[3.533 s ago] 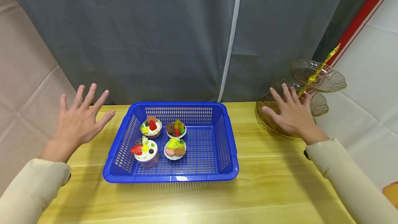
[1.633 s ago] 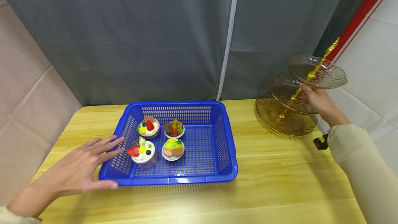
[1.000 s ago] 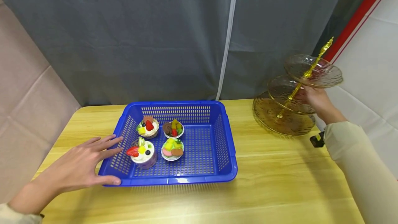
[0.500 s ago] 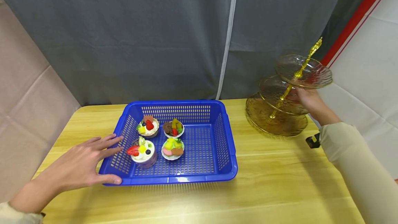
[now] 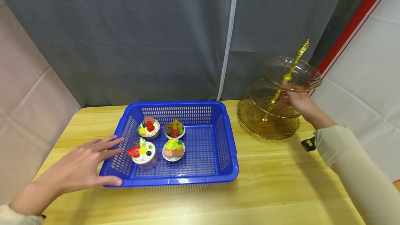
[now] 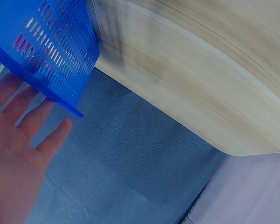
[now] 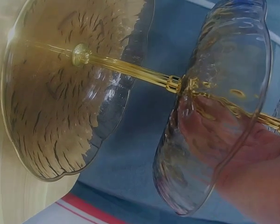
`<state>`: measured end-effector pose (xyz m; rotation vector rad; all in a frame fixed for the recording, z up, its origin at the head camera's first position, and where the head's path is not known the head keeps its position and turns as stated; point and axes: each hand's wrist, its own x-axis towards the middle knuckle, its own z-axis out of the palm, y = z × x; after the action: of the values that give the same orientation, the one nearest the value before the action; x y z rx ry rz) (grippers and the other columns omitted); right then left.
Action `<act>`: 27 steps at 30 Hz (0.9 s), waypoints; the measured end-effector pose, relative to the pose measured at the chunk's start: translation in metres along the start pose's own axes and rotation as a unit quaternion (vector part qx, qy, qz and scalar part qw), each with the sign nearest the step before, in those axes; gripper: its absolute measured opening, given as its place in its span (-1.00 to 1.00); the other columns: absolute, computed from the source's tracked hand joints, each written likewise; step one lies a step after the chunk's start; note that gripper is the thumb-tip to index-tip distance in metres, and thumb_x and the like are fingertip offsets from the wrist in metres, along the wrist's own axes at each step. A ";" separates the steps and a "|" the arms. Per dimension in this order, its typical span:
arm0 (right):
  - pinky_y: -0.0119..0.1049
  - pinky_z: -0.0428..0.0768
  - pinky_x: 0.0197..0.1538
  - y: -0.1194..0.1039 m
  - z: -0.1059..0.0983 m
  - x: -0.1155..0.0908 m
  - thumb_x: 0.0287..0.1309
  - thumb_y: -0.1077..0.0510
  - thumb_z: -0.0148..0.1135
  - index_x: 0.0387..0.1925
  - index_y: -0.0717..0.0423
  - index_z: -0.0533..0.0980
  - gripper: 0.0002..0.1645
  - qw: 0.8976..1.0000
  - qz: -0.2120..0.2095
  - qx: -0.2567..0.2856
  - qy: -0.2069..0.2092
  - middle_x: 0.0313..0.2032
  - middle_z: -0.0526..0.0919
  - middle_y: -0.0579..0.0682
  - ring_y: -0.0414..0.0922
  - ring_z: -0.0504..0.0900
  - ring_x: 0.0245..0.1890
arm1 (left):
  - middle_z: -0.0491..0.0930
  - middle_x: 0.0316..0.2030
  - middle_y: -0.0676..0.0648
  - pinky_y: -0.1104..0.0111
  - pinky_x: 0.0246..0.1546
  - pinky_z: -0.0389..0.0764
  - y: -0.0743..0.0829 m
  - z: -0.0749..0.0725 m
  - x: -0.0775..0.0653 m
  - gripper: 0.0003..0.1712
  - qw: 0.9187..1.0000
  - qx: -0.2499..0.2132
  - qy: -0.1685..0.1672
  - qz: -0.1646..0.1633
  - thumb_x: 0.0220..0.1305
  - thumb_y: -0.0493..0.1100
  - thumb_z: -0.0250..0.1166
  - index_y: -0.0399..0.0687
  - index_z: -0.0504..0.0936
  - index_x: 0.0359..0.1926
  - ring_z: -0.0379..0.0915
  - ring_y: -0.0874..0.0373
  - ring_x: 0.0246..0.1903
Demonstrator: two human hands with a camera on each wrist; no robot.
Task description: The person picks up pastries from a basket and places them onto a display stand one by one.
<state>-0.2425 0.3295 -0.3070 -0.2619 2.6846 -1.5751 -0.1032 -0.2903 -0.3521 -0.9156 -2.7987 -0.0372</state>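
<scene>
My right hand (image 5: 301, 105) grips the gold stem of a three-tier cake stand (image 5: 254, 124) between its middle and top plates. In the right wrist view the hand (image 7: 252, 168) shows partly through the clear middle plate; its fingertips are hard to make out. The stand is upright, with amber-looking glass plates edged in gold. At the left, my left hand (image 5: 78, 164) rests on the rim of a blue plastic basket (image 5: 229, 138), fingers extended. The basket holds several small fruit-topped desserts: a strawberry tart (image 5: 149, 127), a chocolate one (image 5: 174, 129), a cream cup (image 5: 145, 153) and a yellow-topped one (image 5: 173, 149).
Both basket and stand are on a light wooden table (image 5: 200, 204). A grey curtain (image 5: 140, 44) hangs right behind its far edge. Pale fabric walls (image 5: 31, 65) close off both sides, and a red band (image 5: 353, 27) runs down the right one.
Both hands started raised and spread. The left came down to the basket's left rim; the right took hold of the stand's stem, and the stand has shifted left toward the basket.
</scene>
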 end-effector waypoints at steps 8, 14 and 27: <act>-0.49 0.61 -0.16 -0.008 0.014 0.002 0.58 -0.02 -0.26 0.30 0.45 0.22 -0.39 1.000 -0.017 0.022 0.000 -0.25 0.58 -0.33 -0.48 0.63 -0.25 | 0.50 0.27 -0.17 -0.20 -0.03 0.51 0.000 0.000 0.000 0.01 1.000 -0.001 -0.004 -0.005 -0.15 0.63 0.31 -0.07 0.72 0.07 0.46 -0.36 0.15; -0.46 0.61 -0.09 -0.012 0.020 -0.001 0.59 0.00 -0.28 0.35 0.47 0.18 -0.37 1.000 -0.026 0.005 -0.014 -0.06 0.63 0.05 -0.47 0.62 -0.20 | 0.49 0.28 -0.16 -0.22 -0.04 0.52 0.001 -0.001 0.000 0.01 1.000 0.000 -0.008 -0.007 -0.15 0.63 0.30 -0.06 0.72 0.07 0.45 -0.37 0.16; -0.38 0.61 -0.04 -0.023 0.028 -0.002 0.57 -0.16 -0.34 0.46 0.48 0.00 -0.17 0.999 0.007 -0.032 -0.032 0.24 0.33 0.56 -0.46 0.62 -0.19 | 0.50 0.28 -0.16 -0.23 -0.05 0.51 0.001 -0.001 0.000 0.01 1.000 0.000 -0.008 -0.008 -0.15 0.63 0.31 -0.06 0.72 0.07 0.45 -0.37 0.16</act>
<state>-0.2344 0.2950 -0.3005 -0.2890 2.6852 -1.4532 -0.1024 -0.2891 -0.3507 -0.8973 -2.8216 -0.0317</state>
